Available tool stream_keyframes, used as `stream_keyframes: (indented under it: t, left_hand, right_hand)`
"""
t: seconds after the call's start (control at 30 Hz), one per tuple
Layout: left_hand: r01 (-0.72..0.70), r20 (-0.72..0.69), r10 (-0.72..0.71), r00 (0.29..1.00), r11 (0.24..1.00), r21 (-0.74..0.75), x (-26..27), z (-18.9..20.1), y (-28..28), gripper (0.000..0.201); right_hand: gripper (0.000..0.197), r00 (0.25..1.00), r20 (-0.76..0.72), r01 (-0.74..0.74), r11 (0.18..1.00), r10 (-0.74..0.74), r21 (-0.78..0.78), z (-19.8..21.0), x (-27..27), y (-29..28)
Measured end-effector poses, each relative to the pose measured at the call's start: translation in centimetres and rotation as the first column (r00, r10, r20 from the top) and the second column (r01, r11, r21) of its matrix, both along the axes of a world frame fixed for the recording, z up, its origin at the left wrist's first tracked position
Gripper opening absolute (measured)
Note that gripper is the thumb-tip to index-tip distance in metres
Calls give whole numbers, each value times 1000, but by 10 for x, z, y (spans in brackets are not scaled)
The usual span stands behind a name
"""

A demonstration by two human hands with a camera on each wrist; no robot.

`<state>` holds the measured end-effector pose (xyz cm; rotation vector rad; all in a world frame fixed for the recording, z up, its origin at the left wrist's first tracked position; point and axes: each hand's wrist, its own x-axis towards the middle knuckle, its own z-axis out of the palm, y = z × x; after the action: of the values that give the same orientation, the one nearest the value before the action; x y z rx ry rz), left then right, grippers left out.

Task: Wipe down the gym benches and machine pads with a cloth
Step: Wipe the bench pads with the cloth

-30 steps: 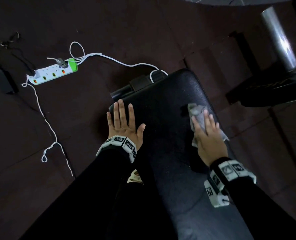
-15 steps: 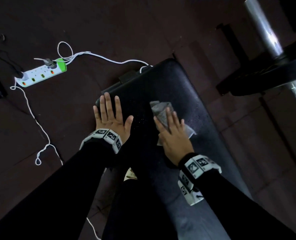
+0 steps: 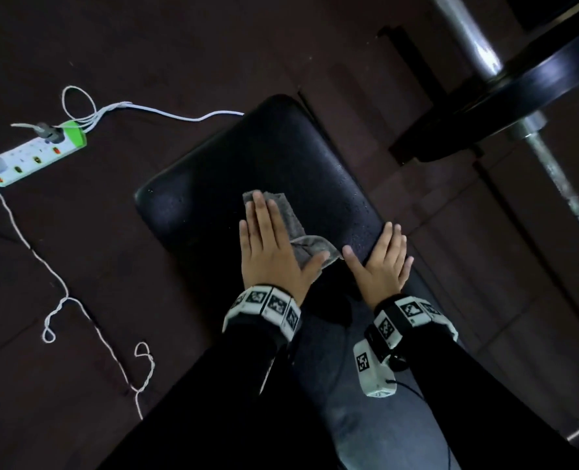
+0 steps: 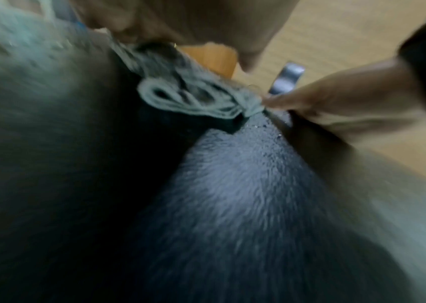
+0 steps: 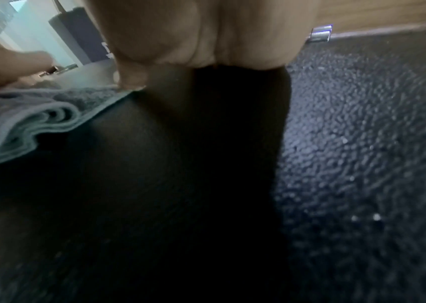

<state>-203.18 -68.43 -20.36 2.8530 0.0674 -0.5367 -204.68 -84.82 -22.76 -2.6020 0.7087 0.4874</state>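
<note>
A black padded bench (image 3: 247,157) runs from the middle of the head view toward me. On it lies a crumpled grey cloth (image 3: 290,215). My left hand (image 3: 264,228) lies flat on the cloth with straight fingers, thumb spread to the right. My right hand (image 3: 388,256) rests flat on the bench's right edge, fingers straight, holding nothing. In the left wrist view the folded cloth (image 4: 193,98) sits under my left palm on the pad (image 4: 245,184). The right wrist view shows the cloth (image 5: 25,119) to the left and the pebbled pad (image 5: 362,143) beneath my right hand (image 5: 206,30).
A white and green power strip (image 3: 33,154) lies on the dark floor at the left, and a white cord (image 3: 61,300) trails from it toward me. A barbell with a black weight plate (image 3: 518,89) hangs over the bench's right side.
The cloth has gone from under my right hand to under my left. My left hand left the bench's left edge for the middle. My right hand shifted to the right edge.
</note>
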Motion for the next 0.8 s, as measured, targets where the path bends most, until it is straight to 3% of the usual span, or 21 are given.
stream_keyframes:
  t: [0.2, 0.33, 0.5, 0.6, 0.7, 0.8]
  left_hand:
    - [65, 97, -71, 993, 996, 60, 52, -14, 26, 94]
    - [-31, 131, 19, 991, 995, 94, 72, -16, 77, 81]
    - [-237, 198, 224, 954, 971, 42, 30, -14, 112, 71]
    - [-275, 124, 277, 953, 961, -37, -16, -11, 97, 71]
    - [-210, 16, 212, 977, 973, -93, -50, -10, 58, 74]
    - [-100, 47, 105, 993, 990, -96, -52, -13, 21, 70]
  right_hand:
    - [76, 999, 7, 41, 999, -41, 33, -9, 2, -7]
    - [79, 999, 34, 27, 1000, -28, 15, -14, 0, -6]
    - [81, 999, 35, 26, 1000, -26, 2, -16, -1, -6]
    - [82, 1000, 20, 21, 1000, -21, -2, -16, -1, -7]
    - [83, 1000, 17, 22, 1000, -22, 4, -16, -1, -7]
    - [83, 1000, 23, 19, 1000, -19, 5, -17, -1, -8]
